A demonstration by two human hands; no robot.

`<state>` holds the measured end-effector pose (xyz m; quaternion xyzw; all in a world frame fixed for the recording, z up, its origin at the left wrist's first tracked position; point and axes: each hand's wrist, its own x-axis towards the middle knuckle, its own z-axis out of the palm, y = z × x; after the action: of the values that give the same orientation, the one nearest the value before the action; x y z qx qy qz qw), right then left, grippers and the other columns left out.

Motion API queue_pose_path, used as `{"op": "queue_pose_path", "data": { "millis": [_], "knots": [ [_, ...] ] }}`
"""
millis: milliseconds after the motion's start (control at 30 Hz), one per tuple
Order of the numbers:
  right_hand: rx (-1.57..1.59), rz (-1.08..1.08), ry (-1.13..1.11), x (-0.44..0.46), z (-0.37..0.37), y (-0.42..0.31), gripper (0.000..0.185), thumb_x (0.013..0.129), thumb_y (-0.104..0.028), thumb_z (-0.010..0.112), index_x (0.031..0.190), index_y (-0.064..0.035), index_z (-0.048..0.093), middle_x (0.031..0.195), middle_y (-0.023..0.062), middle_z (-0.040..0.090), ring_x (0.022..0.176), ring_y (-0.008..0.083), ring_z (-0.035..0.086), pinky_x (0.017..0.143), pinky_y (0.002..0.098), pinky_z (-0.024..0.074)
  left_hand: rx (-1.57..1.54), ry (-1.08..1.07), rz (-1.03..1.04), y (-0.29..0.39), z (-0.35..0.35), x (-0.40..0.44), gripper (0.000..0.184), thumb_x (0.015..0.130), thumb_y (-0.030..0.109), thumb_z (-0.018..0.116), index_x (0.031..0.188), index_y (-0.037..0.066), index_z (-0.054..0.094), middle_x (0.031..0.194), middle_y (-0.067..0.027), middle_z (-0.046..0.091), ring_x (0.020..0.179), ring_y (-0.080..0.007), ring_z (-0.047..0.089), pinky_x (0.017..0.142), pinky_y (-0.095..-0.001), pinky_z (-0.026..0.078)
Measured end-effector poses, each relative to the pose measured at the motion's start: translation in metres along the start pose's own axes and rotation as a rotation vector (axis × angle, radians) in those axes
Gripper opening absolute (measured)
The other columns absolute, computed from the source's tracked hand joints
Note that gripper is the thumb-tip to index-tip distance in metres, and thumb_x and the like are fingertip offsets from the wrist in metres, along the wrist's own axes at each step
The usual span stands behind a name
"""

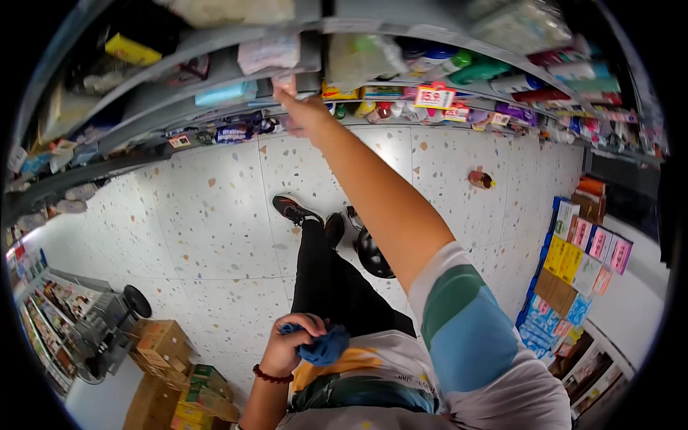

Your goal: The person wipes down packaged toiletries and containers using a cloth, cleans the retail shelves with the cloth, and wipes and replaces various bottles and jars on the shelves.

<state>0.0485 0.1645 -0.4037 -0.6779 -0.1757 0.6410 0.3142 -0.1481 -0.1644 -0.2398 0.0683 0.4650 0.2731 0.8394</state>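
My left hand [292, 342] is closed around a crumpled blue cloth [326, 345] in front of my shirt, with a dark red bead bracelet at the wrist. My right arm stretches forward to the shelving, where my right hand [307, 117], a little blurred, has its fingertips on a small pinkish pack [284, 82] at the shelf edge. What is printed on that pack cannot be read. Just above it lies a larger white and pink package [269, 54]. To its left on a shelf sits a light blue pack [226, 93].
Stocked shelves [208, 39] curve across the front, with bottles [484, 69] and a price tag [434, 96] at right. A round black object [374, 254] stands by my feet. Cardboard boxes [165, 344] are at lower left, stacked packs [562, 261] at right. A small brownish item [480, 179] lies on the floor.
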Motion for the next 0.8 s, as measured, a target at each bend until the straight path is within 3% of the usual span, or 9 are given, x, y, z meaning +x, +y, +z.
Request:
{"op": "queue_pose_path", "data": {
  "millis": [133, 233, 333, 433, 500, 567, 633, 700, 800],
  "knots": [
    [0.583, -0.028, 0.014, 0.034, 0.017, 0.017, 0.047, 0.088, -0.032, 0.078, 0.111, 0.0035, 0.058, 0.096, 0.0118, 0.062, 0.085, 0.0223, 0.063, 0.072, 0.0335, 0.0585, 0.07, -0.072, -0.103, -0.015, -0.012, 0.011, 0.016, 0.08, -0.005, 0.053, 0.08, -0.003, 0.069, 0.089, -0.0119, 0.068, 0.092, -0.0208, 0.063, 0.089, -0.0318, 0.047],
    [0.64, -0.119, -0.1, 0.025, -0.003, 0.032, 0.036, 0.092, -0.026, 0.074, 0.109, 0.0021, 0.059, 0.096, 0.0109, 0.063, 0.085, 0.0216, 0.062, 0.075, 0.0329, 0.056, 0.015, -0.113, -0.131, -0.032, -0.026, 0.027, 0.027, 0.096, 0.01, 0.051, 0.08, -0.003, 0.07, 0.088, -0.0118, 0.068, 0.093, -0.0198, 0.063, 0.088, -0.0302, 0.048],
    [0.497, -0.147, -0.151, -0.031, -0.031, 0.061, 0.031, 0.093, -0.026, 0.071, 0.106, 0.0007, 0.06, 0.095, 0.0088, 0.064, 0.082, 0.0164, 0.06, 0.072, 0.0303, 0.0509, -0.197, -0.197, -0.195, -0.045, -0.045, 0.044, 0.036, 0.103, 0.02, 0.051, 0.083, -0.003, 0.072, 0.09, -0.0119, 0.069, 0.092, -0.0202, 0.063, 0.088, -0.03, 0.048],
    [0.164, 0.07, -0.231, -0.104, -0.069, 0.108, 0.033, 0.088, -0.03, 0.075, 0.106, -0.0047, 0.064, 0.092, 0.0022, 0.063, 0.081, 0.0126, 0.059, 0.07, 0.0301, 0.0479, 0.185, -0.063, -0.079, -0.05, -0.055, 0.062, 0.032, 0.103, 0.026, 0.057, 0.106, -0.001, 0.074, 0.116, -0.0167, 0.069, 0.118, -0.0246, 0.06, 0.102, -0.0336, 0.045],
    [-0.355, 0.142, -0.438, -0.136, -0.102, 0.144, 0.035, 0.083, -0.031, 0.08, 0.106, -0.0074, 0.068, 0.092, 0.0016, 0.063, 0.083, 0.0139, 0.06, 0.071, 0.0314, 0.0489, 0.238, 0.147, -0.048, -0.048, -0.061, 0.068, 0.076, 0.092, 0.027, 0.074, 0.153, 0.003, 0.036, 0.149, -0.0237, 0.045, 0.143, -0.028, 0.04, 0.116, -0.0405, 0.033],
    [-0.745, -0.176, -0.614, -0.158, -0.119, 0.172, 0.035, 0.079, -0.031, 0.083, 0.103, -0.0085, 0.071, 0.093, 0.0045, 0.064, 0.085, 0.0164, 0.062, 0.073, 0.0315, 0.0502, 0.51, 0.202, 0.106, -0.052, -0.071, 0.081, 0.098, 0.086, 0.031, 0.08, 0.158, 0.003, 0.02, 0.152, -0.0262, 0.041, 0.145, -0.0285, 0.036, 0.116, -0.0395, 0.031],
    [-0.805, -0.141, -0.796, -0.176, -0.11, 0.176, 0.03, 0.079, -0.029, 0.081, 0.098, -0.0083, 0.072, 0.095, 0.0085, 0.064, 0.089, 0.0209, 0.063, 0.079, 0.0328, 0.0507, 0.767, 0.038, 0.18, -0.061, -0.081, 0.097, 0.098, 0.084, 0.033, 0.081, 0.157, 0.002, 0.023, 0.153, -0.0278, 0.038, 0.146, -0.0294, 0.035, 0.116, -0.0373, 0.033],
    [-0.841, -0.063, -0.9, -0.179, -0.096, 0.185, 0.031, 0.078, -0.025, 0.082, 0.101, -0.0064, 0.071, 0.096, 0.0073, 0.063, 0.088, 0.0221, 0.064, 0.078, 0.0327, 0.051, 0.566, -0.211, 0.037, -0.068, -0.078, 0.111, 0.077, 0.087, 0.031, 0.079, 0.147, 0.001, 0.042, 0.139, -0.017, 0.057, 0.132, -0.0236, 0.052, 0.111, -0.0341, 0.038],
    [-0.841, 0.074, -0.975, -0.157, -0.07, 0.195, 0.029, 0.08, -0.027, 0.079, 0.099, -0.0062, 0.072, 0.097, 0.0075, 0.065, 0.089, 0.0217, 0.065, 0.078, 0.0319, 0.0514, 0.502, -0.323, -0.204, -0.09, -0.087, 0.122, 0.063, 0.091, 0.029, 0.075, 0.141, 0.001, 0.049, 0.123, -0.0072, 0.067, 0.117, -0.0167, 0.06, 0.105, -0.0311, 0.043]
  ]
}}
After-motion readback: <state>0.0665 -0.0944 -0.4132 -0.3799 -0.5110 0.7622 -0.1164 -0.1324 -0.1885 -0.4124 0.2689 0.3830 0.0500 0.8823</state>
